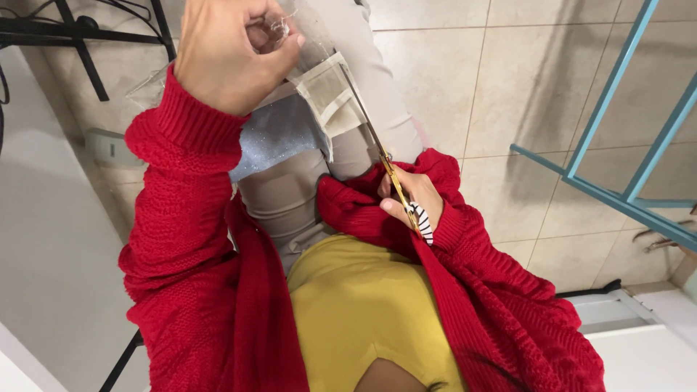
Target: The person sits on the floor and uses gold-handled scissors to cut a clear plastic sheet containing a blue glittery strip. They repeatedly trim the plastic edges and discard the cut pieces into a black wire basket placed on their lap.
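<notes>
Head view, looking down over a red knitted cardigan [196,254], a yellow top [363,305] and grey-clad legs [290,192] onto a pale tiled floor [450,80]. Left hand [229,51] raised near the top edge, fingers pinched shut on the upper end of a clear plastic packet [312,43]. Hanging inside that packet, a beige folded piece with a lighter strip [330,98], and just below it a flap of grey glittery fabric [279,134] lying over the lap. Right hand [406,196] low by the waist, closed round the striped handle of gold-coloured scissors [377,141], blades pointing up and left, tips touching the packet's right edge beside the beige piece. Blades nearly together; cannot tell whether already biting into the plastic. Judged as the cutting step, packet held taut for the blades. Next move calls for a steady pinch above, blades kept to the clear margin and clear of the beige piece and the pinching fingers. Off to the right, a light blue metal frame [617,138]; at upper left, a black stand [72,36].
</notes>
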